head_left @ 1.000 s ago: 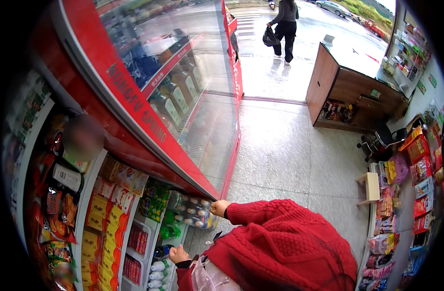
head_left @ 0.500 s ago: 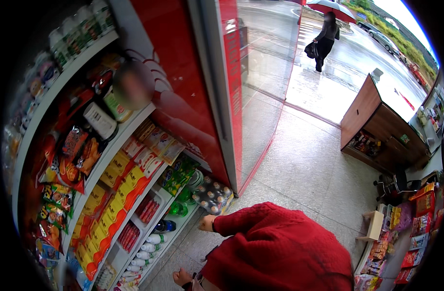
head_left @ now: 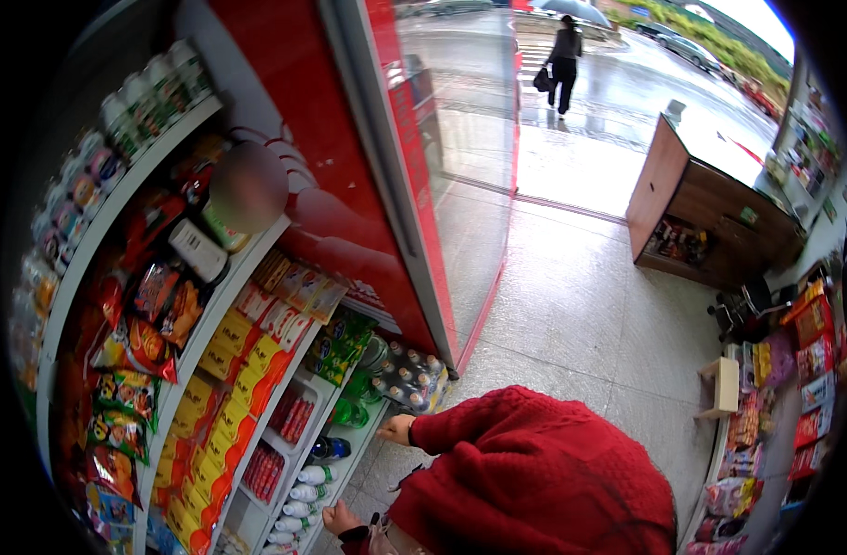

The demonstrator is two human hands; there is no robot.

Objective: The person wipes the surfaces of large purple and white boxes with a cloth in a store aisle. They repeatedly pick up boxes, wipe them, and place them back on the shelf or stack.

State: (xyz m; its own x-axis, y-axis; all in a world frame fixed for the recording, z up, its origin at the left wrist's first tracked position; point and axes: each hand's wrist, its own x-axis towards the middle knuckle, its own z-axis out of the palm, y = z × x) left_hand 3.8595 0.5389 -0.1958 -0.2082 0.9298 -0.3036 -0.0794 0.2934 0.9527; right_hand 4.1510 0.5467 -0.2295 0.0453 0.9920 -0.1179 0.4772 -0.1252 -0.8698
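Shop aisle, grey tiled floor, red drinks fridge, snack shelves. Right hand curled, touching shelf edge by dark-capped bottles. Left hand near white bottles, grip unclear.

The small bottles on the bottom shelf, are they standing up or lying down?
Lying down: the small bottles rest on their sides, caps pointing outward.

Right hand reaches forward from a red sleeve — left hand held low, fingers curled.

View: we now face the snack shelves more squarely.
Right hand: now by the bottles.
Left hand: lower left.
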